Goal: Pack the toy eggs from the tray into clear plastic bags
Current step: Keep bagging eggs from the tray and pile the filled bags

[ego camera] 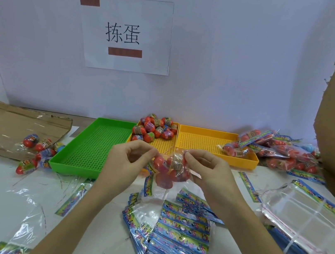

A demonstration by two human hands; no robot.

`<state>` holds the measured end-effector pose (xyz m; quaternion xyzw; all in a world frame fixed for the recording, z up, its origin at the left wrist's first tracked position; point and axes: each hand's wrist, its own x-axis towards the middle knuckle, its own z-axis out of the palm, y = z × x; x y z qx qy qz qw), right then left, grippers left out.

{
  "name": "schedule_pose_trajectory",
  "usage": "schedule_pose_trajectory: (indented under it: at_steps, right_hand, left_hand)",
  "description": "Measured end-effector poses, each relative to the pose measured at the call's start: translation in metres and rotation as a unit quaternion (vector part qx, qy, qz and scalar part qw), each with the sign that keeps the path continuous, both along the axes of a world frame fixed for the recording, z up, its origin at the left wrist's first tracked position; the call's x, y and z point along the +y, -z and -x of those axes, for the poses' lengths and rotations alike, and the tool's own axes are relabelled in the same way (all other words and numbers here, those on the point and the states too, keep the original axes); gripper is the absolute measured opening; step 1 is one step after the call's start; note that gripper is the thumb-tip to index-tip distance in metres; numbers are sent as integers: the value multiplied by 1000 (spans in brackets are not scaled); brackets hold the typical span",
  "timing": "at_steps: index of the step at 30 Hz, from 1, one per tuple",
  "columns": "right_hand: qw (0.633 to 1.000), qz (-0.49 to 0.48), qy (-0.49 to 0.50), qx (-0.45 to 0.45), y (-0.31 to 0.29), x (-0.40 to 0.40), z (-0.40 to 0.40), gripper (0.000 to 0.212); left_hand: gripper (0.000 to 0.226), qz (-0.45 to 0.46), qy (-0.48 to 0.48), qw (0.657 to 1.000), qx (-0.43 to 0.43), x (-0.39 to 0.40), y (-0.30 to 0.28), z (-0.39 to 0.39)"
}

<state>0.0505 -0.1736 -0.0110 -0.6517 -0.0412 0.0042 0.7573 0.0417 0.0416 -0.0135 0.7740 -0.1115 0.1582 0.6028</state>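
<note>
- Several filled bags (pixel 276 151) lie at right of frame, finished.
- Frame centre: left hand (pixel 129 160) and right hand (pixel 206 169) each pinch one egg-filled bag (pixel 170 167).
- Many eggs (pixel 155 128) remain in the tray (pixel 166 145) behind.

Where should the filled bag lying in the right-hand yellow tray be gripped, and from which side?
Probably by the printed header strip at the far right end of the filled bag, coming from above. The strip is flat and leans up over the rim of the yellow tray, so fingers can pinch it, whereas the round eggs bulging the near end would likely slip inside the film.
</note>
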Motion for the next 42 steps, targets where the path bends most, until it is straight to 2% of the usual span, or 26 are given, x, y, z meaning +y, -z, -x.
schedule_pose_trajectory:
  at_steps: [5,7,10,13,15,18,20,24,27,34,39,42]
  right_hand:
    - [999,-37,22,17,-3,0,-1,11]
    - [999,-34,18,14,-2,0,-1,11]
    - [1000,-18,11,5,0,2,0,11]
    - [1000,23,-1,-2,1,4,1,11]
    - [998,55,-25,-9,1,6,3,11]
    - [994,93,-60,-24,1,11,7,20]
    - [994,85,-70,-18,0,12,8,22]
    - [990,100,-90,-48,-1,10,8,26]
    - [991,94,-68,-70,2,8,9,13]
    - [993,88,-25,-76,1,4,4,15]
    - [981,154,-34,-111,2,9,7,14]
    - [988,134,-31,-74,1,5,4,11]
  left_hand:
    - [5,7,-3,1000,13,-2,-1,0]
    - [9,43,8,998,40,0,-1,-1]
    - [16,106,40,990,79,1,0,-2]
    - [7,129,19,987,93,-5,3,-3]
    - [9,110,-27,990,81,-10,8,-3]
    - [8,-4,-82,996,23,-17,14,-1]
    - [8,-34,-91,995,-8,-19,14,1]
    - [9,-34,-69,997,-33,-19,11,3]
    - [8,-43,-56,997,-40,-20,9,4]
    - [10,22,-71,997,4,-16,8,2]
    - [10,-24,-75,997,-24,-14,8,2]
    - [7,-27,-38,998,-32,-15,5,3]
